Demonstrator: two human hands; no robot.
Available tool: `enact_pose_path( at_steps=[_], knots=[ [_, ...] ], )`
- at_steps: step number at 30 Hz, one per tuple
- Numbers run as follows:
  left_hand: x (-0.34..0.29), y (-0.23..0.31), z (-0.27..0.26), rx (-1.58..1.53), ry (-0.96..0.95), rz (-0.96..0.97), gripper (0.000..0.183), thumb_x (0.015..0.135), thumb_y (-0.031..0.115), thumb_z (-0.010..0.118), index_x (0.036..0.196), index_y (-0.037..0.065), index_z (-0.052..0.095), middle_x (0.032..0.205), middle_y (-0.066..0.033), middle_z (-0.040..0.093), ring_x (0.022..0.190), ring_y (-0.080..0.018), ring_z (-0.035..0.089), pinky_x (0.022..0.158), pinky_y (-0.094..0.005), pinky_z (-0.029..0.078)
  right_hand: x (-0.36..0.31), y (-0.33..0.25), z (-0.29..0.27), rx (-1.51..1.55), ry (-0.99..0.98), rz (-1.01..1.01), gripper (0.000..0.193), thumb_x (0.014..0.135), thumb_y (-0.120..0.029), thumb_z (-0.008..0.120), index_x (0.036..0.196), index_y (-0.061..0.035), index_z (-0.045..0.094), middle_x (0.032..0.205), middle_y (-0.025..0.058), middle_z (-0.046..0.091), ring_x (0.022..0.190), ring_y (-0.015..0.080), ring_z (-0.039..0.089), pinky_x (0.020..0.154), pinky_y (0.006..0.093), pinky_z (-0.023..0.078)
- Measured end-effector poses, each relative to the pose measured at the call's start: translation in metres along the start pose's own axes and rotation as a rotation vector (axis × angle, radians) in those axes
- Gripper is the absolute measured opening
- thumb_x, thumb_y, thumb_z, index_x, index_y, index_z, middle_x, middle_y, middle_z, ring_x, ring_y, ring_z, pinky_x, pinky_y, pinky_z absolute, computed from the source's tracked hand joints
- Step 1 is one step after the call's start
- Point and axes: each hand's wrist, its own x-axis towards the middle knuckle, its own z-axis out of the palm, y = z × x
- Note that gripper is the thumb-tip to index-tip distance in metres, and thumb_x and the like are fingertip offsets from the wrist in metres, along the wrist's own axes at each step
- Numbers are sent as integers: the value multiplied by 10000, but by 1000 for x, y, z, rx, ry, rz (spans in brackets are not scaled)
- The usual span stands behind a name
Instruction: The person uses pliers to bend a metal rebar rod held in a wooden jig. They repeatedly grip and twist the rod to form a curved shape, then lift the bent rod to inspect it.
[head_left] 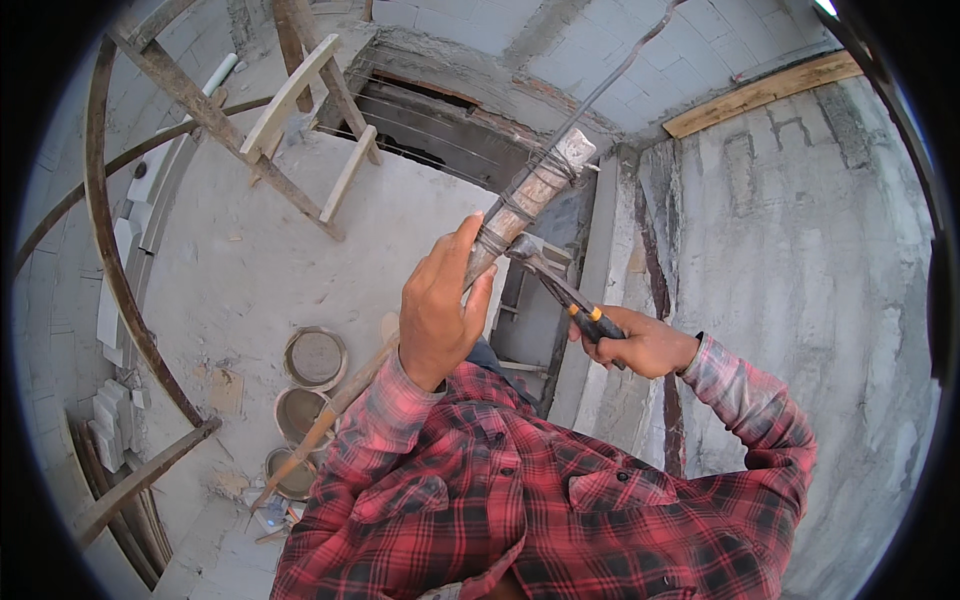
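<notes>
A rough wooden pole slants up from the lower left across the middle, with my left hand closed round it below its upper end. Several turns of dark tie wire bind a thin metal rod alongside the pole; the rod runs on past the pole's end toward the top. My right hand grips the handles of a pair of pincers, black with orange bands. Their jaws touch or lie right beside the lowest wire turns, just above my left fingertips. Whether they pinch the wire I cannot tell.
An opening in the slab lies ahead, crossed by thin bars. Wooden frames stand at the left. Round buckets sit on the concrete floor near the pole's lower part. A plastered block wall rises at the right.
</notes>
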Motion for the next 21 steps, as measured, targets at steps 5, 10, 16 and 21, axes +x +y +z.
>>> enact_pose_path(
  at_steps=[5, 10, 16, 21],
  knots=[
    [5, -8, 7, 105, 10, 20, 551, 893, -9, 651, 1414, -34, 473, 1226, -244, 632, 1062, -348, 664, 898, -390, 515, -2, -1, -12, 101, -118, -165, 700, 900, -81, 485, 1562, -78, 258, 1259, 111, 589, 1131, 204, 573, 961, 342, 475],
    [14, -14, -2, 77, 12, -25, 562, 935, 40, 640, 1452, -13, 424, 1241, -212, 605, 990, -277, 651, 859, -373, 527, 14, 59, -15, 369, -446, -247, 732, 920, -94, 474, 1595, -48, 195, 1372, 120, 541, 1290, 235, 514, 1125, 381, 368],
    [25, -15, -9, -233, -1, -212, 633, 926, 299, 722, 1410, 10, 433, 924, -64, 590, 772, -110, 534, 647, -249, 436, 57, 145, 49, 125, 8, -651, 628, 870, -84, 525, 1490, -99, 425, 1436, 133, 465, 1332, 291, 466, 1124, 435, 375],
    [36, -31, 11, -175, 44, -356, 439, 1030, 300, 579, 1351, 26, 457, 881, -54, 543, 713, -88, 497, 550, -224, 397, 80, 193, 98, 137, 303, -646, 456, 874, -113, 623, 1326, -83, 573, 1588, 147, 213, 1463, 408, 258, 1183, 508, 286]
  ],
)
